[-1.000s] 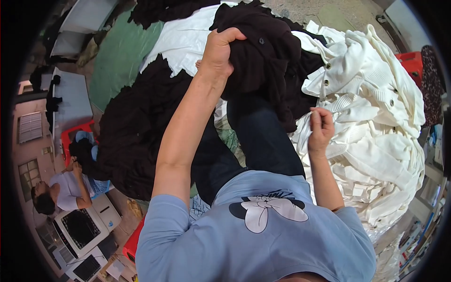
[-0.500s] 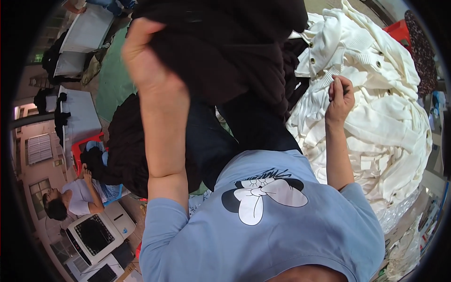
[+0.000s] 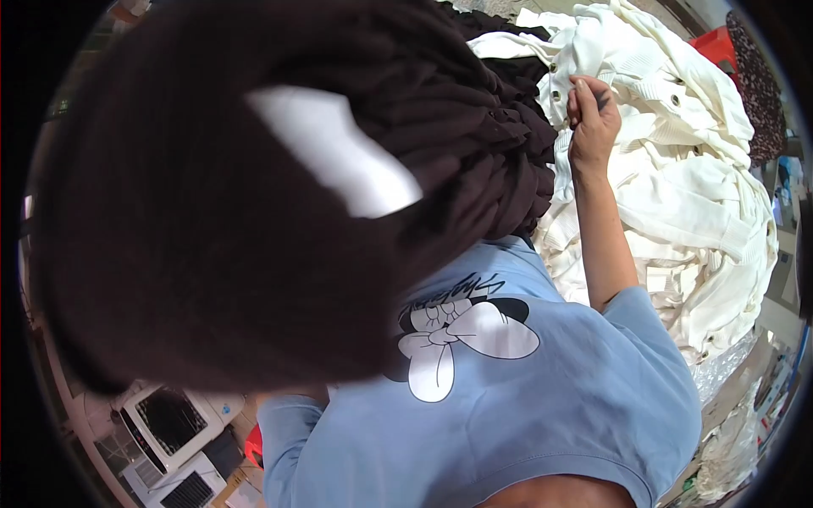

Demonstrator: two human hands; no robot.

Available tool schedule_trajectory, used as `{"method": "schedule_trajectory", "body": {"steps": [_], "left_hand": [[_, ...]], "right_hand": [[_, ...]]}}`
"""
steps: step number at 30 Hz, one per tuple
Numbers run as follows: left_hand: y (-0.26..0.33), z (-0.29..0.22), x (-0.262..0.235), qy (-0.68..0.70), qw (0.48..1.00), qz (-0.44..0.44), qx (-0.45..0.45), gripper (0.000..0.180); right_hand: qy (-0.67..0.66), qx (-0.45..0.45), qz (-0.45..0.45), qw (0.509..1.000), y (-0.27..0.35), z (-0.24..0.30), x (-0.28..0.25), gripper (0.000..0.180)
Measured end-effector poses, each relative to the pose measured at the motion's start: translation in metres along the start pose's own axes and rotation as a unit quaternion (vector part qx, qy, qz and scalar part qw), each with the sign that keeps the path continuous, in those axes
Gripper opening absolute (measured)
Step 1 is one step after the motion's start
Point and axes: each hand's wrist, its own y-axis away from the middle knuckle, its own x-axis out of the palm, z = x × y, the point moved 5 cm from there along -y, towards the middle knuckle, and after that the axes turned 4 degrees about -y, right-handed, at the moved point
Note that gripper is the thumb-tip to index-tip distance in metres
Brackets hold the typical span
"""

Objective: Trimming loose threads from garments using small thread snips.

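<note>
A large dark brown garment (image 3: pixel 195 220), blurred by motion, is spread up close across the left half of the view. My left hand is hidden behind it; only the blue sleeve of that arm (image 3: pixel 288 419) shows below. A bright white patch (image 3: pixel 339 152) shows within the dark cloth, and I cannot tell whether it is a piece or a gap. My right hand (image 3: pixel 594 127) is closed, fingers curled, at the edge of the white knitwear. Something dark shows at its fingers, too small to name. Bunched dark cloth (image 3: pixel 500 144) lies just left of it.
A big heap of white knitted garments with dark buttons (image 3: pixel 677 203) fills the right side. Behind it stand a red plastic object (image 3: pixel 716 49) and a dark speckled cloth (image 3: pixel 756 93). A white machine (image 3: pixel 174 423) is at the lower left, with clear plastic wrapping (image 3: pixel 728 364) at the lower right.
The dark garment has been swung up and toward me on the left, covering my left hand and forearm. My right hand has shifted slightly up and left, still closed.
</note>
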Motion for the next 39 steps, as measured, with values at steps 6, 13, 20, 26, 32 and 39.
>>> {"method": "schedule_trajectory", "body": {"steps": [6, 13, 20, 26, 32, 39], "left_hand": [[0.06, 0.155, -0.141, 0.182, 0.871, -0.142, -0.433, 0.053], [0.241, 0.244, -0.199, 0.188, 0.729, -0.109, -0.649, 0.051], [0.258, 0.281, -0.21, 0.161, 0.689, -0.001, -0.707, 0.048], [0.192, 0.292, -0.218, -0.391, 0.756, 0.176, -0.496, 0.05], [0.066, 0.223, 0.017, -0.217, 0.93, 0.235, -0.181, 0.038], [0.099, 0.289, 0.145, -0.442, 0.766, 0.465, 0.024, 0.035]], "right_hand": [[0.132, 0.178, 0.132, 0.966, 0.016, -0.077, -0.001, 0.013], [0.223, 0.212, 0.183, 0.934, 0.047, -0.131, 0.006, 0.011], [0.349, 0.131, 0.313, 0.873, 0.005, -0.195, 0.069, 0.024], [0.37, 0.132, 0.41, 0.823, 0.001, -0.232, 0.132, 0.02], [0.25, 0.19, 0.301, 0.9, 0.017, -0.233, 0.126, 0.016], [0.287, 0.139, 0.359, 0.877, 0.024, -0.206, 0.125, 0.021]]}}
